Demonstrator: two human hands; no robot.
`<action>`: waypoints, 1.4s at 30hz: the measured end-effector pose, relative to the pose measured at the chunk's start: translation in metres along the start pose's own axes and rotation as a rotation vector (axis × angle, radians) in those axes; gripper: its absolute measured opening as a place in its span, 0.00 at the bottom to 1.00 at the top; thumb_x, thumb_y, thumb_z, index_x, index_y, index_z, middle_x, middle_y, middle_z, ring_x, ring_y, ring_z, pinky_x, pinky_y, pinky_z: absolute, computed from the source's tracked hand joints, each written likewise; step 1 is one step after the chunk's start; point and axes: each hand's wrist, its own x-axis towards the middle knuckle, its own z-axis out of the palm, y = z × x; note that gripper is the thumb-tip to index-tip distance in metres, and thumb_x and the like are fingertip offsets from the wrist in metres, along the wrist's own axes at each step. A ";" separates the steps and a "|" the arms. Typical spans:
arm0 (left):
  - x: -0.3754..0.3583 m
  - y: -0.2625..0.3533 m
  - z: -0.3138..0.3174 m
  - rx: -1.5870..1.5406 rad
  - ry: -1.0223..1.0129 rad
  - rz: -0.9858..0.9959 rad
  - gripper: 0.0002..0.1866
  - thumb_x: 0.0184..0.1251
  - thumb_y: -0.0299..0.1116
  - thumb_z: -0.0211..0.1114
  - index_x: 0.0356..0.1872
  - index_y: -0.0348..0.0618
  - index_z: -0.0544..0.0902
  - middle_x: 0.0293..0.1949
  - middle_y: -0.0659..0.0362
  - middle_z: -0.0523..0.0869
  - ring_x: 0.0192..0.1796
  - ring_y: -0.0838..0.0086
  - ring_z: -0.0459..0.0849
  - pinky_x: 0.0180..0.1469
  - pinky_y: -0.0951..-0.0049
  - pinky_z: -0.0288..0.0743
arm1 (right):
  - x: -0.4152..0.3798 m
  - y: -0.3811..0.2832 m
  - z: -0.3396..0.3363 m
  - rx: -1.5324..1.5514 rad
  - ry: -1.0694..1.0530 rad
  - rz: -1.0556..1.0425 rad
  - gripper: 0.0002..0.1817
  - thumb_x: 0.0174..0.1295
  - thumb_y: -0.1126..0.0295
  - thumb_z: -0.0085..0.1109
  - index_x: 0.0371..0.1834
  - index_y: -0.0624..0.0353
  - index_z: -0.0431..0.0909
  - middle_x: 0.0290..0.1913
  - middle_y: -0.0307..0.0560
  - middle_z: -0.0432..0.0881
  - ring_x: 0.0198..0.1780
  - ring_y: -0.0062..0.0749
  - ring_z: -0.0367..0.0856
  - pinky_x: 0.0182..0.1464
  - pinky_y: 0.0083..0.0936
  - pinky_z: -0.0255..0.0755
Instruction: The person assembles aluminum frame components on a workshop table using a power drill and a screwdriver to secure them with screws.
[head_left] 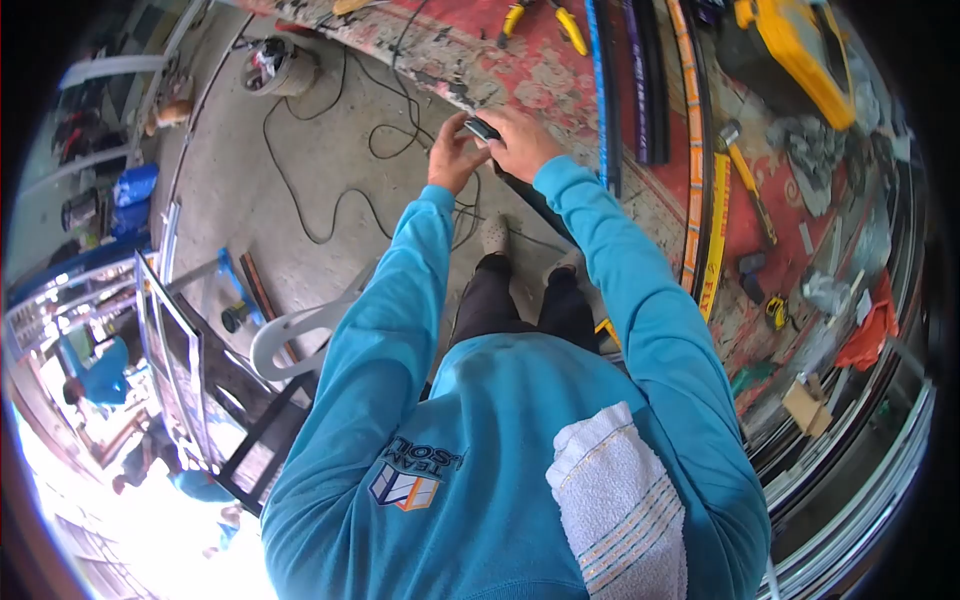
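Note:
A long dark profile bar (535,208) slants down from my hands and passes under my right forearm; its end (482,129) shows between my fingers. My right hand (524,143) is closed around the bar close to that end. On the other side, my left hand (455,157) has its thumb and fingers curled at the bar's end, with the fingertips touching it. Whether something small is also pinched there is too small to tell. Both hands are beside the edge of the table (540,85) with its worn red floral cover.
On the table lie pliers (568,28), a blue strip (603,100), dark profiles (648,90), a hammer (748,180), a tape measure (776,312) and a yellow case (800,55). A cable (350,195) loops over the floor near a bucket (280,70). A chair (290,340) stands left.

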 end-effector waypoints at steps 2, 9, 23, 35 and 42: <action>0.002 -0.006 0.000 -0.045 -0.016 -0.023 0.38 0.47 0.33 0.79 0.64 0.42 0.74 0.53 0.53 0.85 0.54 0.66 0.85 0.57 0.64 0.78 | 0.012 -0.010 0.001 -0.106 -0.115 0.037 0.22 0.62 0.63 0.60 0.59 0.55 0.76 0.52 0.53 0.79 0.56 0.51 0.78 0.56 0.44 0.74; -0.004 0.009 -0.005 0.133 0.052 0.098 0.35 0.48 0.38 0.76 0.61 0.43 0.78 0.54 0.49 0.84 0.55 0.57 0.84 0.57 0.61 0.77 | 0.041 -0.007 0.005 -0.386 -0.359 -0.001 0.18 0.64 0.61 0.57 0.55 0.55 0.78 0.47 0.54 0.78 0.48 0.53 0.81 0.49 0.47 0.76; -0.011 0.006 -0.009 -0.062 0.064 0.079 0.35 0.45 0.34 0.76 0.61 0.40 0.78 0.56 0.49 0.83 0.57 0.55 0.83 0.60 0.61 0.76 | 0.039 -0.036 0.014 -0.393 -0.209 0.155 0.18 0.58 0.65 0.64 0.50 0.61 0.82 0.45 0.57 0.81 0.46 0.56 0.82 0.49 0.46 0.76; -0.012 0.006 -0.007 -0.073 0.091 0.078 0.33 0.46 0.34 0.77 0.58 0.41 0.79 0.54 0.49 0.85 0.56 0.54 0.83 0.59 0.60 0.76 | 0.039 -0.039 0.015 -0.382 -0.193 0.266 0.19 0.57 0.65 0.66 0.49 0.63 0.83 0.43 0.57 0.83 0.46 0.55 0.82 0.50 0.45 0.76; -0.026 -0.006 -0.002 -0.053 0.101 0.099 0.34 0.45 0.35 0.79 0.58 0.44 0.80 0.53 0.49 0.85 0.58 0.55 0.82 0.61 0.59 0.75 | 0.020 -0.037 0.015 -0.183 -0.214 0.450 0.22 0.55 0.65 0.69 0.54 0.60 0.81 0.46 0.58 0.82 0.43 0.49 0.85 0.45 0.42 0.77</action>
